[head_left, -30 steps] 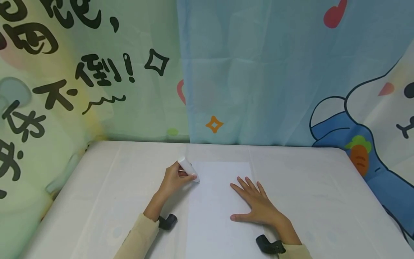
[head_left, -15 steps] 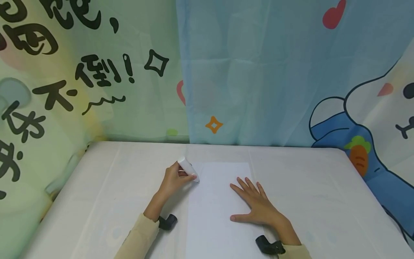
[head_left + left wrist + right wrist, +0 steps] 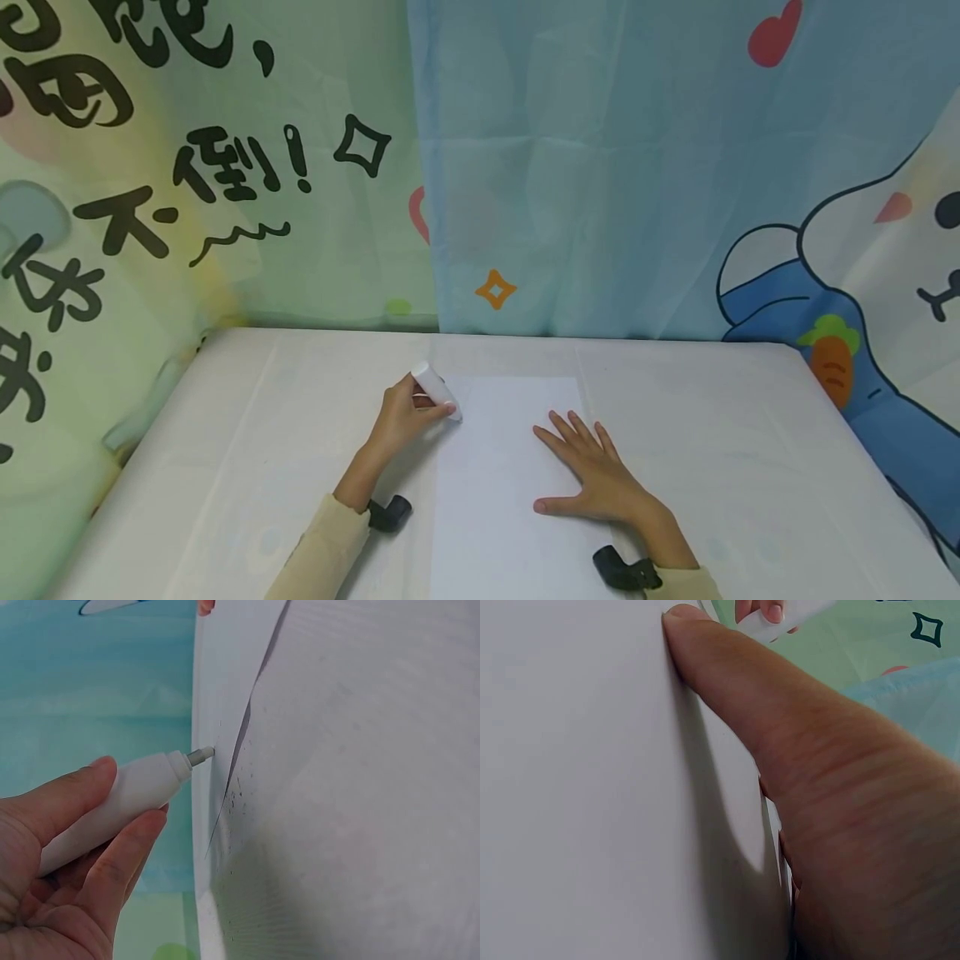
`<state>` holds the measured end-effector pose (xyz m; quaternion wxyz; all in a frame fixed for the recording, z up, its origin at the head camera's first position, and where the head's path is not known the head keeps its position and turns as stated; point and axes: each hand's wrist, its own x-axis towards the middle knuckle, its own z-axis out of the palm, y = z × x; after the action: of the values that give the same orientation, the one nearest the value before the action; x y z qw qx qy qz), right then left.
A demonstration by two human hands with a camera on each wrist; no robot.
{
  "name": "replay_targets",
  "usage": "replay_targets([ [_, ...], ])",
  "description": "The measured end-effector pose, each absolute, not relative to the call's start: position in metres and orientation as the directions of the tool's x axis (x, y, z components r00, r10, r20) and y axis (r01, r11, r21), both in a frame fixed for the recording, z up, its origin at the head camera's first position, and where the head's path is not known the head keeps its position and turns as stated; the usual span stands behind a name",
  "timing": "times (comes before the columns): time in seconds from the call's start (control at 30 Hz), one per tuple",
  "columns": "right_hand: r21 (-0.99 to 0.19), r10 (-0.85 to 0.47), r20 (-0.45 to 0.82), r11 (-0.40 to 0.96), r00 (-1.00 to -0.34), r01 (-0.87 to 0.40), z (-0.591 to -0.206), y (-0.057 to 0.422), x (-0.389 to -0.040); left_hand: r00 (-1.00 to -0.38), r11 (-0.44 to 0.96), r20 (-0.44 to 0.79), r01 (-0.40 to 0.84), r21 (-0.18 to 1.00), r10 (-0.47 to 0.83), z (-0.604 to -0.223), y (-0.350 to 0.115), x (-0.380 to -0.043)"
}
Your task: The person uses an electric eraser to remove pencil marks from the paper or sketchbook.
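My left hand [image 3: 401, 417] grips a white electric eraser [image 3: 127, 799] between thumb and fingers. Its narrow nose, with a grey collar and a small pale tip, meets the sheet of white paper [image 3: 498, 508] near the sheet's far left corner. That paper's edge lifts slightly in the left wrist view, and small dark specks [image 3: 234, 796] lie beside it. Across the sheet, my right hand [image 3: 592, 475] rests with fingers spread and thumb out on the paper's right side. Up close in the right wrist view, the thumb [image 3: 742, 682] reaches over the white surface; the other fingers are mostly hidden there.
A white-covered table [image 3: 720, 450] lies under the paper, its far edge close to a printed fabric backdrop [image 3: 600, 167]. Dark wrist camera mounts [image 3: 390, 514] stick out inward from both wrists, low over the table.
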<state>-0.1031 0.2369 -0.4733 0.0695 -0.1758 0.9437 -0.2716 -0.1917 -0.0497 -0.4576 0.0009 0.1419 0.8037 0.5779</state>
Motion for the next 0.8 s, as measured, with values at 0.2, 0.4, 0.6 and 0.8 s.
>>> replay_targets([
  [0.2,-0.537,-0.367,-0.033,0.791,-0.929,-0.293,-0.4747,0.2377,-0.1031,-0.959,0.299,0.157,0.225,0.928,0.234,-0.4578,-0.0487,-0.1916],
  [0.4,-0.535,-0.368,-0.029,0.791,-0.929,-0.297,-0.4757,0.2381,-0.1030,-0.962,0.310,0.152,0.220,0.925,0.228,-0.4595,-0.0490,-0.1904],
  [0.6,-0.539,-0.370,-0.026,0.787,-0.929,-0.299,-0.4754,0.2378,-0.1033,-0.964,0.307,0.156,0.219,0.926,0.216,-0.4589,-0.0502,-0.1894],
  [0.8,-0.543,-0.372,-0.028,0.785,-0.928,-0.298,-0.4743,0.2371,-0.1031,-0.962,0.302,0.170,0.231,0.925,0.213,-0.4579,-0.0513,-0.1903],
])
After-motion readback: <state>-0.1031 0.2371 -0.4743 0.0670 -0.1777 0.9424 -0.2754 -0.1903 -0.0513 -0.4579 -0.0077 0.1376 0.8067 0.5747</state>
